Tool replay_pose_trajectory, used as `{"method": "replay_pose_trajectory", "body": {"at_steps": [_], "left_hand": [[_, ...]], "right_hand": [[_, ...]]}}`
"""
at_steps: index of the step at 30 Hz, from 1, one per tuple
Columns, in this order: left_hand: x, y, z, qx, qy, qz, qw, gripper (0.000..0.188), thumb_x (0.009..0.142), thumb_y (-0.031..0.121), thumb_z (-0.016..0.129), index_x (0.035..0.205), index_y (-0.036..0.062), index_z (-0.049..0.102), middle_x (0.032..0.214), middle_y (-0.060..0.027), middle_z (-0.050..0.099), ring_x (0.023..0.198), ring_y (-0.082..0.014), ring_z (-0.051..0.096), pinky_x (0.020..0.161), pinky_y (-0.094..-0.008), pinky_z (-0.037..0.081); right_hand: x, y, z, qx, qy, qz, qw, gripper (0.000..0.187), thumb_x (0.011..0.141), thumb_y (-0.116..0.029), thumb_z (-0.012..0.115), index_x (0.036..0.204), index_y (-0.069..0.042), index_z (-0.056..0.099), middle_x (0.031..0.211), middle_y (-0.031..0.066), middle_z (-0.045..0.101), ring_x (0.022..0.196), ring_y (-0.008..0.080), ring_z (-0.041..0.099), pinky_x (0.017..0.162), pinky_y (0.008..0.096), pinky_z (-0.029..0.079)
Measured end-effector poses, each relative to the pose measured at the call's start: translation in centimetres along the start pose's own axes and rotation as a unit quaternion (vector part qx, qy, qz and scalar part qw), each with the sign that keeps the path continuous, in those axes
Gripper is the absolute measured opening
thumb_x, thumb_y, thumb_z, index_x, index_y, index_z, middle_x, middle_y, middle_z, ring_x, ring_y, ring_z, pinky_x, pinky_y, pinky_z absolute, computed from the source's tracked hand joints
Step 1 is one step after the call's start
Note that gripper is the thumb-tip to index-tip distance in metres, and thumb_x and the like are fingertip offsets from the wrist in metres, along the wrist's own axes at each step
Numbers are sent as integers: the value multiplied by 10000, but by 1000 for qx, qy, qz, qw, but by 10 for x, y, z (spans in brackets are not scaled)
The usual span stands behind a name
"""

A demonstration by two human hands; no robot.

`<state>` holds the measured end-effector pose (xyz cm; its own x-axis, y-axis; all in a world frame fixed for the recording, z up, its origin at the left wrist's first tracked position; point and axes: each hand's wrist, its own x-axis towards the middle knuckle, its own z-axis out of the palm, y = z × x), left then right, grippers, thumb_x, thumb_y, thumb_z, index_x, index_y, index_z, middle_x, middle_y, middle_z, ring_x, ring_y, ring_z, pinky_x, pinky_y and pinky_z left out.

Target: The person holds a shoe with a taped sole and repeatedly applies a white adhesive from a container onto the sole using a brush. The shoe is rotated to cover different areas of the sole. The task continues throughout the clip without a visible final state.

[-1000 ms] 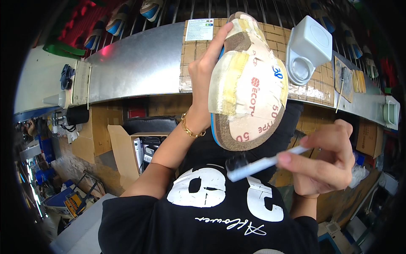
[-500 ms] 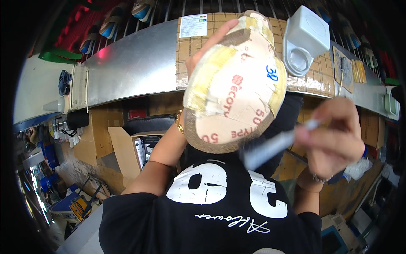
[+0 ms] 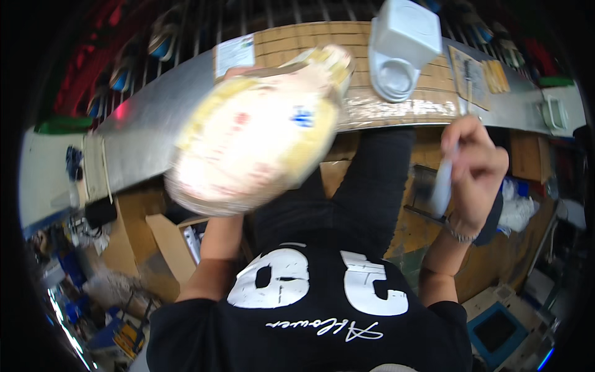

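An unfinished shoe (image 3: pixel 248 139), blurred, is held up over the near edge of the bench with its underside facing me. Its pale insole carries red print and a blue mark, with yellowish glue-like bands around the margin. My left hand (image 3: pixel 237 72) grips it from behind, and most of that hand is hidden by the shoe. To the right, apart from the shoe, my right hand (image 3: pixel 476 164) pinches a pale, flat-ended tool (image 3: pixel 442 186) that points downward. Motion smears the tool, so whether it is a brush or a spatula does not show.
A white plastic dispenser pot (image 3: pixel 406 43) with a round cup stands on a taped cardboard sheet (image 3: pixel 347 111) on the metal bench (image 3: pixel 139 133). Right of it are a small board (image 3: pixel 469 68) and yellow sticks (image 3: pixel 494 77). An open cardboard box (image 3: pixel 173 248) is below left.
The shoe has swung left and slightly down with my left hand. My right hand has drawn back from the shoe, and its tool has turned from slanting left to pointing down.
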<state>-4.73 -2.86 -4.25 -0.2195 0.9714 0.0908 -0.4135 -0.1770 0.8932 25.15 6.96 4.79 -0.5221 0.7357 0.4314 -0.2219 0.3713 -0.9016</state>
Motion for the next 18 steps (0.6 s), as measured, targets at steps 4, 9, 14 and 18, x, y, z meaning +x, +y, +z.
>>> {"method": "replay_pose_trajectory", "body": {"at_steps": [4, 9, 14, 18], "left_hand": [[2, -1, 4, -129, -6, 1, 992, 923, 861, 651, 627, 1538, 96, 334, 1486, -227, 469, 1365, -320, 475, 1124, -460, 427], [29, 2, 13, -310, -96, -7, 946, 1121, 811, 909, 372, 1562, 81, 282, 1424, -304, 484, 1011, -393, 694, 810, -514, 618], [39, 3, 15, -373, -102, -151, 910, 1258, 731, 987, 354, 1512, 2, 316, 963, -293, 653, 743, -362, 676, 660, -472, 550], [35, -10, 13, -312, -92, -128, 937, 1236, 754, 970, 353, 1483, -29, 344, 1006, -272, 648, 798, -317, 697, 653, -428, 588]], "right_hand": [[13, 37, -42, -342, 138, 71, 927, 148, 887, -65, 746, 1024, -25, 784, 863, 62, 683, 829, 119, 604, 745, 243, 459], [20, 80, -46, -522, 90, 19, 848, 126, 879, -165, 751, 959, -74, 787, 786, 71, 626, 726, 227, 584, 704, 332, 410], [16, 91, -48, -553, 64, 11, 831, 127, 915, -158, 708, 953, -58, 777, 772, 63, 632, 661, 208, 568, 640, 320, 399], [9, 95, -56, -285, 97, 227, 926, 211, 1003, -194, 644, 1014, -5, 738, 746, -52, 586, 647, 36, 441, 598, 218, 355]]}}
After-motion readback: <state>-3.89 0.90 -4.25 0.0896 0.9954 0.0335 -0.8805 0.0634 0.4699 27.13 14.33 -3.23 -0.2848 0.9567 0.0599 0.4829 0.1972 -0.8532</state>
